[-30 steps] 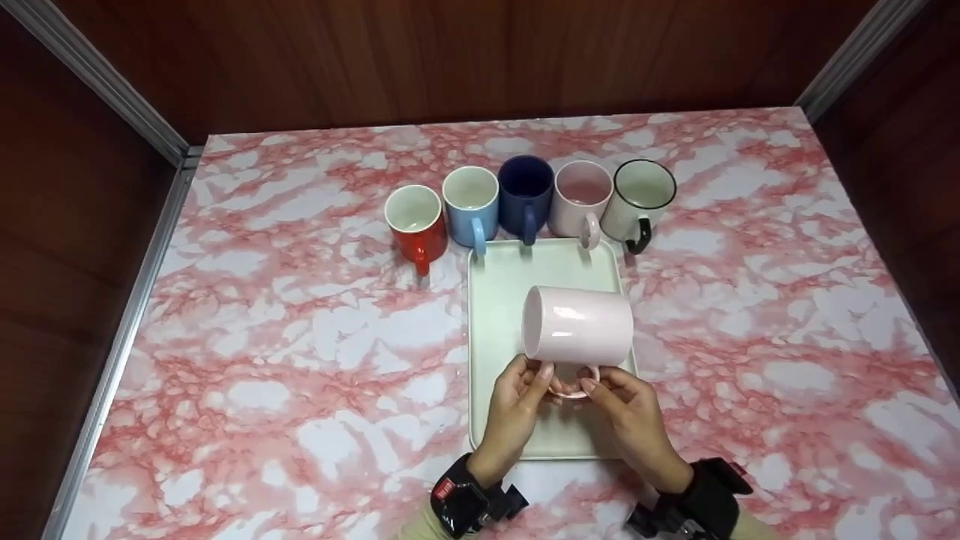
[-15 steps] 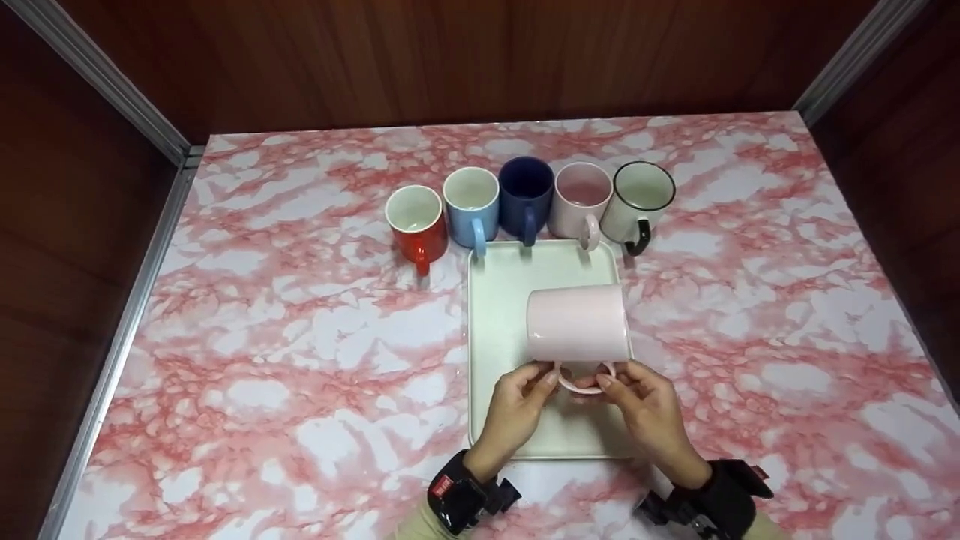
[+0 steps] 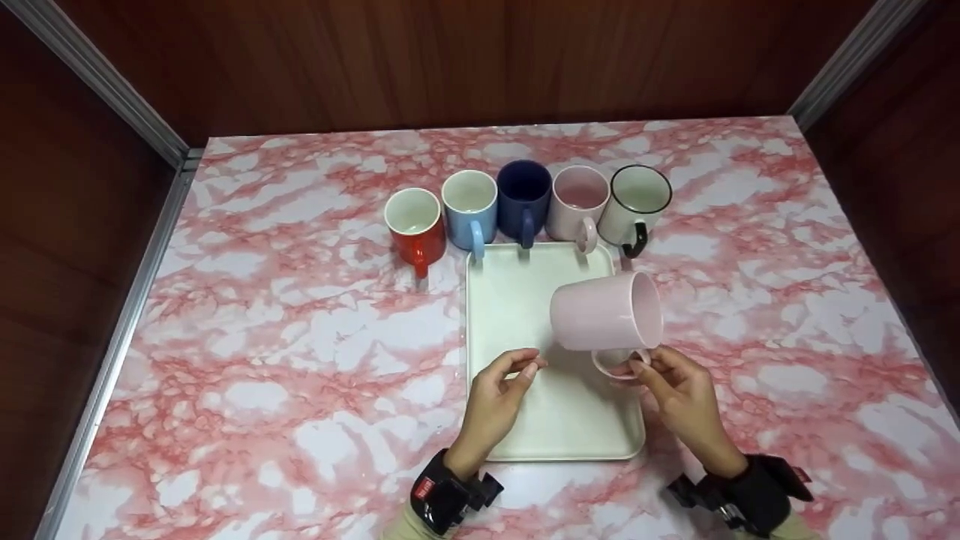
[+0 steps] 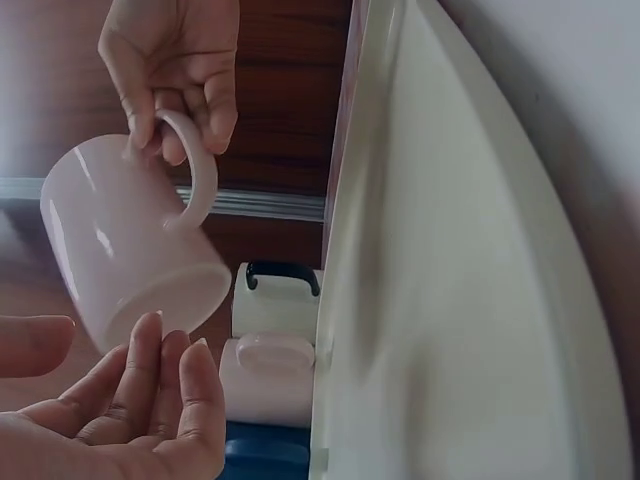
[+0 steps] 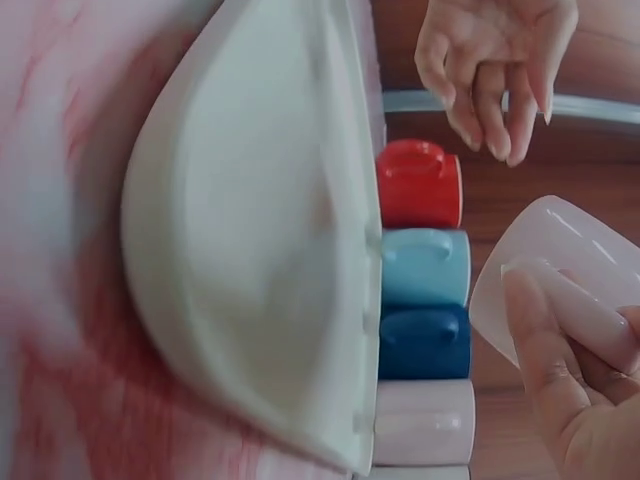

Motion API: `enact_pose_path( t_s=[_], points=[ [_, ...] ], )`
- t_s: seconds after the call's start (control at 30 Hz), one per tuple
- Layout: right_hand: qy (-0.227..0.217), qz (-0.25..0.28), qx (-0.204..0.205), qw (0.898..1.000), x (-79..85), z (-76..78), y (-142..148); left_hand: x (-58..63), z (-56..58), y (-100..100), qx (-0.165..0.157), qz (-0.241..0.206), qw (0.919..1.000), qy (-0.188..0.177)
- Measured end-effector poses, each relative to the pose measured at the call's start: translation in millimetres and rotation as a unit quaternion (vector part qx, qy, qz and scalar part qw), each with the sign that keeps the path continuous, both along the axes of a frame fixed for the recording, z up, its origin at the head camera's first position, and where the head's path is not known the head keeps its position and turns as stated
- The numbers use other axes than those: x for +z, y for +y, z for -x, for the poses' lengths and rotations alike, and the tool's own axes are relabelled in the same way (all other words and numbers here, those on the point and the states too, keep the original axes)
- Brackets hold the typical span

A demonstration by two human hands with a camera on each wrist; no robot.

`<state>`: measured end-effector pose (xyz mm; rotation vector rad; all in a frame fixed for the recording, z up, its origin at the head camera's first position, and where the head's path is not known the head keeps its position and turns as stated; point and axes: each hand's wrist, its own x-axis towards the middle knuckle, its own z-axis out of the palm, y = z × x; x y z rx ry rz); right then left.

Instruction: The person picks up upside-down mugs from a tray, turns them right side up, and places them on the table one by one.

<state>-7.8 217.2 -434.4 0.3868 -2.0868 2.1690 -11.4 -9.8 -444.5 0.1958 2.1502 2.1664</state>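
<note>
A glossy pale pink mug is held on its side over the cream tray, its mouth turned right and its handle toward the person. My right hand pinches the handle near the rim end, with fingers through the loop. My left hand is left of the mug, over the tray, its fingers loosely bent around nothing. In the left wrist view, the left fingers lie in front of the mug's base. The right wrist view shows the right thumb along the handle.
Beyond the tray stands a row of upright mugs: red, light blue, navy, pink and white with a black rim and handle. Wood-look panels enclose the marbled table.
The pink mug has swung from mouth facing left to mouth facing right and has shifted right. My left hand has let go of its handle and moved left; the right keeps its grip.
</note>
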Motion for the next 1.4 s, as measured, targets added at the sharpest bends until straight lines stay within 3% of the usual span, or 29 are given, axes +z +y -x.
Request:
enact_pose_path(
  t_s=[0.2,0.27,0.3,0.33,0.47,0.5,0.53,0.73,1.07,1.3,1.4],
  points=[
    [-0.015,-0.009,-0.038,0.999,0.3,4.2,8.6,24.6,-4.1,-7.6,0.017,0.006,0.9998,-0.002],
    [-0.021,-0.011,-0.051,0.998,0.0,6.5,11.9,28.7,-4.9,-9.8,0.023,0.01,0.9997,-0.001],
    [-0.011,0.01,-0.038,0.999,-10.6,10.6,19.0,29.2,-4.8,-10.9,0.025,0.011,0.9996,-0.002],
    [-0.012,0.011,-0.042,0.999,-10.7,12.0,20.9,29.8,-4.8,-12.0,0.028,0.01,0.9996,-0.002],
    [-0.019,0.021,-0.058,0.998,-9.7,17.0,29.6,25.1,-3.6,-17.3,0.036,0.003,0.9993,0.002],
    [-0.022,0.024,-0.064,0.997,-9.1,18.2,32.0,20.9,-2.7,-18.8,0.039,0.001,0.9992,0.001],
    [-0.034,0.002,-0.086,0.996,1.8,16.6,29.5,16.7,-1.9,-20.4,0.043,0.0,0.9991,0.001],
    [-0.048,-0.023,-0.128,0.99,5.6,24.5,43.8,-6.2,2.3,-30.6,0.065,0.0,0.9979,0.0],
    [-0.069,-0.124,-0.192,0.971,3.8,46.1,63.0,-13.7,2.3,-47.2,0.093,0.035,0.995,-0.003],
    [-0.065,-0.178,-0.196,0.962,-1.1,59.2,75.5,-17.0,-0.4,-56.4,0.109,0.03,0.9935,-0.015],
    [-0.064,-0.215,-0.209,0.952,-0.7,64.0,79.4,-18.3,-1.1,-60.0,0.117,0.023,0.9926,-0.021]
  ],
)
